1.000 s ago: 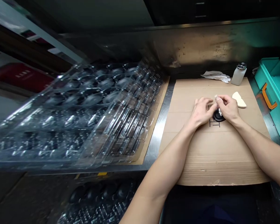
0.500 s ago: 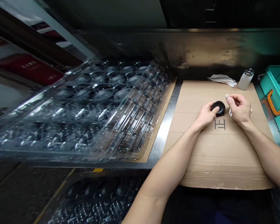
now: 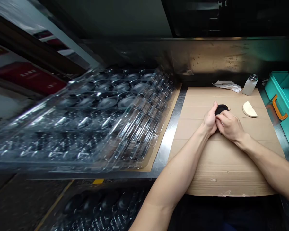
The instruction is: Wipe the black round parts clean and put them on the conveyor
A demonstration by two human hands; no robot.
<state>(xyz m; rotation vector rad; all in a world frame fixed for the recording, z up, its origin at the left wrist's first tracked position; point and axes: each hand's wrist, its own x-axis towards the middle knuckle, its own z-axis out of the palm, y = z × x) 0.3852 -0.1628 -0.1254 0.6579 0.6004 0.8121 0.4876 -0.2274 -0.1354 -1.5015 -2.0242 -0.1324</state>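
Both my hands meet over a brown cardboard sheet (image 3: 226, 160) on the bench. My left hand (image 3: 210, 119) curls around a small round black part (image 3: 221, 108), with its thumb up along the part's left side. My right hand (image 3: 228, 125) is closed and pressed against the same black part from the right and below. Whether the small white wipe is still in my right fingers is hidden. Only the top of the black part shows above my fingers.
A stack of clear plastic blister trays (image 3: 91, 118) with round pockets fills the left. On the cardboard lie a cream pad (image 3: 249, 109), a white cloth (image 3: 227, 85) and a small dispenser bottle (image 3: 249, 85). A teal bin (image 3: 284, 106) with an orange handle stands at right.
My right hand moved left from beside the black part and closed in against it and my left hand. The cream pad, hidden half a second ago, shows again.
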